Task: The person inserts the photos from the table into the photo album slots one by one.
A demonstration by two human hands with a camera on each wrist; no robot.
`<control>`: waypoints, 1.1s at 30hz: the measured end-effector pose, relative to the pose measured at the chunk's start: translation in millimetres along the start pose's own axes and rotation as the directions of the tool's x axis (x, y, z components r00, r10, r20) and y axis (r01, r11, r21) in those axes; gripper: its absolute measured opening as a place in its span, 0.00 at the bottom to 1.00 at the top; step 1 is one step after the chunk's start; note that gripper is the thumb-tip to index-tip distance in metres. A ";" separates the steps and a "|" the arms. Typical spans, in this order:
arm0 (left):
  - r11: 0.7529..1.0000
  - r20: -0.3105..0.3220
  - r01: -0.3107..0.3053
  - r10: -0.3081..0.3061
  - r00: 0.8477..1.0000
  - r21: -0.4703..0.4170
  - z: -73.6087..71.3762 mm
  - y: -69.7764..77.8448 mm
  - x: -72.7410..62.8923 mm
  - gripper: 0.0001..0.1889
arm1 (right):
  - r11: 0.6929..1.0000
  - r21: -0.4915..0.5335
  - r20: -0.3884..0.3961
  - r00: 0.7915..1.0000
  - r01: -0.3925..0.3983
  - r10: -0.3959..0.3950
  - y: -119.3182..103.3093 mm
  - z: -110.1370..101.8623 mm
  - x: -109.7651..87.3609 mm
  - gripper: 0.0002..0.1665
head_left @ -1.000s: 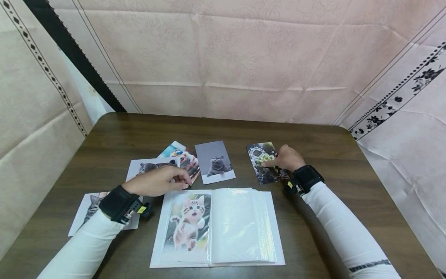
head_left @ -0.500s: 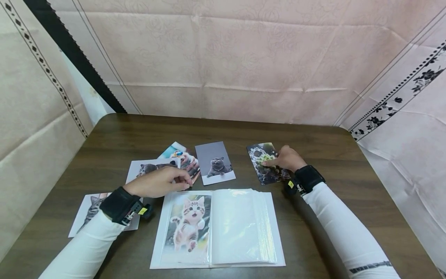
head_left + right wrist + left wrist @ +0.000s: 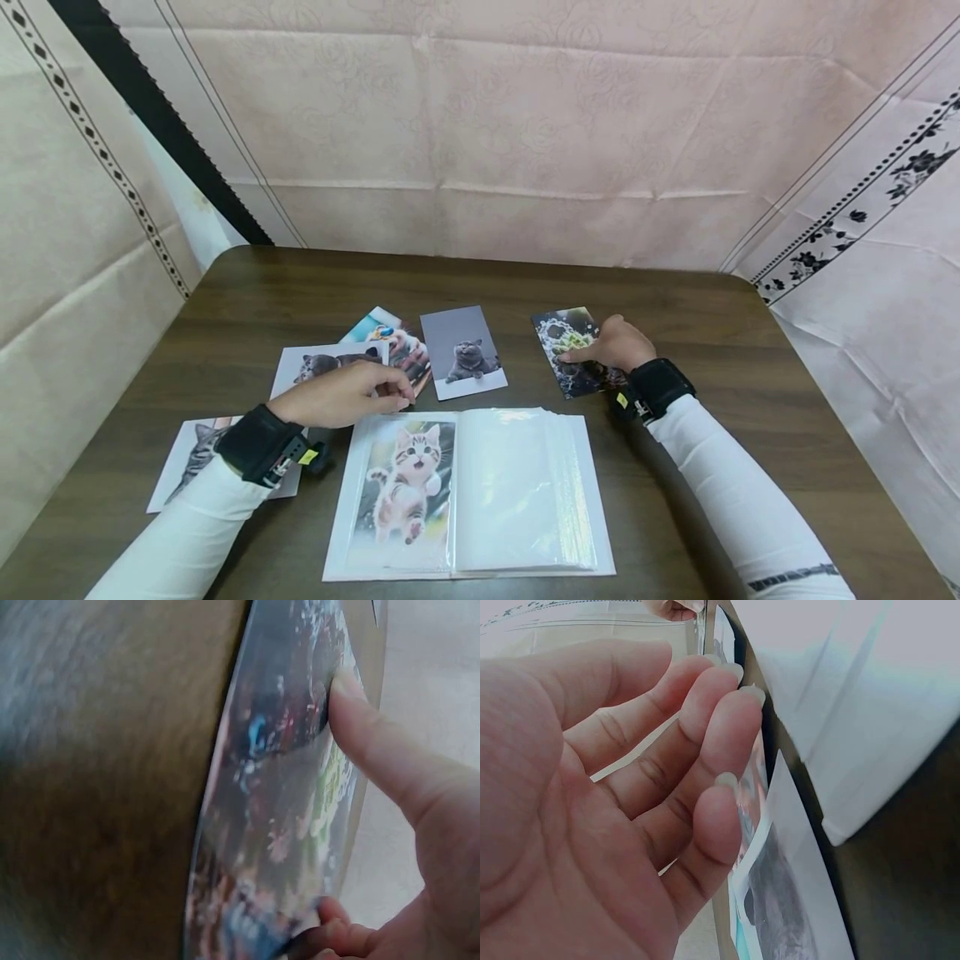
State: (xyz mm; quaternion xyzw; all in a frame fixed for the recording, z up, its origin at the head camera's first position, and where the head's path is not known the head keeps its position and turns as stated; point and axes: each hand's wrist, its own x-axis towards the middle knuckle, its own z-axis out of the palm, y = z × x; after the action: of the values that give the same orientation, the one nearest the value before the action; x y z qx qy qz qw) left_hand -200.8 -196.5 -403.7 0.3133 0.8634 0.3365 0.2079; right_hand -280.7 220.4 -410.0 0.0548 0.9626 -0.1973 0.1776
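1. The dark photo [image 3: 567, 340] lies leftward, under your right hand's [image 3: 621, 343] thumb [image 3: 582, 354], long axis running away from you.
2. Whether those fingers pinch its edge, I cannot tell.
3. Your left hand [image 3: 345, 393], loosely curled, holds nothing, farther off.

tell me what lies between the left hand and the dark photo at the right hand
In the head view: an edge of the colourful photo, the grey cat photo, then bare table before the dark photo.
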 end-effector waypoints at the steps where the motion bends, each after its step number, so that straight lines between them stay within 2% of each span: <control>1: 1.000 0.000 0.004 -0.004 1.000 0.001 0.4 -0.1 0.1 0.10 | 1.000 0.014 0.008 1.000 -0.002 0.002 1.1 0.3 0.8 0.56; 4: 1.000 0.001 0.015 -0.015 1.000 0.005 1.6 -1.0 0.6 0.10 | 0.999 0.051 0.022 1.000 -0.006 0.004 5.2 1.3 3.9 0.68; 5: 1.000 0.001 0.019 -0.019 1.000 0.007 1.9 -1.0 0.9 0.10 | 0.998 0.066 0.026 1.000 -0.007 0.005 6.4 1.6 4.8 0.67; 8: 1.000 0.001 0.019 -0.019 1.000 0.007 2.3 -2.2 1.1 0.09 | 0.994 0.104 0.017 0.999 0.025 -0.027 9.3 1.5 6.3 0.57; 11: 1.000 -0.001 0.009 -0.009 1.000 0.005 2.5 -3.6 0.9 0.09 | 0.980 0.187 0.021 0.997 0.063 -0.068 12.5 1.4 6.5 0.43; 12: 1.000 -0.002 0.008 -0.008 1.000 0.003 2.6 -3.9 0.9 0.09 | 0.974 0.211 0.020 0.995 0.087 -0.094 13.2 1.0 5.7 0.42; 15: 1.000 -0.010 -0.005 0.005 1.000 -0.002 3.5 -4.9 1.3 0.09 | 0.936 0.331 0.041 0.989 0.119 -0.140 14.1 -0.4 2.9 0.35; 18: 1.000 -0.030 -0.018 0.018 0.999 0.002 5.3 -4.4 3.4 0.09 | 0.903 0.406 0.034 0.984 0.144 -0.172 12.1 -3.8 -3.4 0.28; 21: 0.999 -0.075 -0.033 0.033 0.997 -0.003 6.7 -2.4 5.9 0.09 | 0.878 0.457 0.013 0.986 0.143 -0.168 8.1 -7.9 -11.1 0.22; 24: 0.999 -0.138 -0.049 0.046 0.989 -0.020 7.2 1.7 8.1 0.08 | 0.852 0.500 -0.019 0.985 0.159 -0.172 2.1 -10.3 -18.7 0.25; 29: 0.996 -0.239 -0.077 0.064 0.969 -0.043 6.9 9.7 10.2 0.08 | 0.807 0.553 -0.066 0.976 0.210 -0.209 -11.8 -8.0 -30.5 0.27; 33: 0.997 -0.309 -0.071 0.054 0.950 -0.043 6.2 17.6 12.0 0.08 | 0.787 0.565 -0.088 0.967 0.248 -0.241 -23.2 -4.1 -40.2 0.28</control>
State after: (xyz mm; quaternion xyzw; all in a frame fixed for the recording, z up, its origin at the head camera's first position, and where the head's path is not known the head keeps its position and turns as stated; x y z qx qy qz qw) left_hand -198.8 -175.4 -397.2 0.2787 0.8654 0.4107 0.0685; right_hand -248.7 199.3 -383.5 -0.0183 0.8588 -0.4976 0.1204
